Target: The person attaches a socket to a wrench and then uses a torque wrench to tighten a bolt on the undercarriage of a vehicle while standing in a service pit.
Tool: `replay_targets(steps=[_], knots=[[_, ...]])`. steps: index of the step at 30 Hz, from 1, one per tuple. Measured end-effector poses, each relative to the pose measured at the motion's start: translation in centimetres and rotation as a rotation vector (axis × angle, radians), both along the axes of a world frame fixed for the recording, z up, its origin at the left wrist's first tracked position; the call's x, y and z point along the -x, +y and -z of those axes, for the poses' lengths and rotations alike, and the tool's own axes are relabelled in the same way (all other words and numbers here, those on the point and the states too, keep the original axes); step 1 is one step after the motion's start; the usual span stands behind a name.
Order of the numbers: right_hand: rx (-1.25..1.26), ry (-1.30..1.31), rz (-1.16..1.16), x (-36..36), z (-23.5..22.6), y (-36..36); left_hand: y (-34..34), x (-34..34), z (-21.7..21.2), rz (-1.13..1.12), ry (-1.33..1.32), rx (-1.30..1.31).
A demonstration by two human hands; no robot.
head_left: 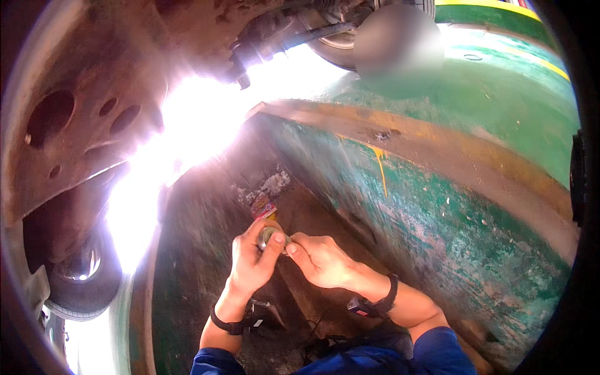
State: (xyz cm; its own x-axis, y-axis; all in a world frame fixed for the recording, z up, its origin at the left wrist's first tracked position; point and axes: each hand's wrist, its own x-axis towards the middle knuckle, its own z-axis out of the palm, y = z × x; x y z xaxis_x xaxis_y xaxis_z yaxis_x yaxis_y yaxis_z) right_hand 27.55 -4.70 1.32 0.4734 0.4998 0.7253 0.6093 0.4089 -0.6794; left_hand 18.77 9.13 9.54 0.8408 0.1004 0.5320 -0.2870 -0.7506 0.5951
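At far left, a rusty vehicle underbody (75,125) is hanging over a service pit, with a tyre (81,281) showing below it and hard daylight pouring through the gap beside them. Low in the middle, the person's left hand (250,262) is cradling a small round metal part (270,236), its fingers (274,250) curled up around the piece so that it is sitting between thumb and forefinger. Just beside it, the right hand (322,259) is pinching the same part from the other side, fingertips pressed to its rim; both hands are closed on it, none released. Dark bands are circling both wrists, above blue sleeves.

Judging by the grip, the work is going best if the left hand is keeping the part steady while the right is doing the turning or fitting, close to the chest and away from the glare.

Just beyond the hands, a small crumpled wrapper (264,206), red and yellow, is lying on the pit floor (206,250) near pale debris. To the right, the worn green pit wall (437,219) is rising, yellow paint dripping from its edge.
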Motion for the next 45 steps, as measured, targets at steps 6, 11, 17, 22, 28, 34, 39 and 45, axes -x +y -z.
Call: replay_targets(steps=[6, 11, 17, 22, 28, 34, 39, 45], knots=[[-0.065, -0.101, 0.027, -3.9, -2.6, 1.7, 0.7, -3.1, -3.3, -0.083, -0.034, -0.076], [-0.061, -0.089, -0.036, -5.8, -5.6, 0.9, 0.8, -5.0, -6.0, -0.081, -0.041, -0.088], [-0.096, -0.136, -0.045, -7.3, -7.2, 0.0, -0.8, -6.2, -8.3, -0.086, -0.027, -0.164], [-0.209, -0.163, -0.067, -8.6, -7.7, 0.7, -0.8, -6.2, -8.9, -0.035, -0.104, -0.207], [-0.226, -0.010, -0.240, -8.9, -8.2, 1.5, -0.5, -6.2, -10.3, -0.005, -0.112, -0.282], [-0.158, 0.479, -0.688, -8.8, -7.7, 2.1, -1.1, -6.4, -9.7, -0.061, -0.033, -0.090], [-0.007, 0.705, -0.828, -8.2, -7.9, 2.4, -1.3, -7.2, -9.5, -0.164, -0.020, -0.119], [-0.093, 0.252, -0.384, -9.4, -6.7, 4.1, 1.6, -7.6, -8.6, -0.103, 0.108, -0.083]])
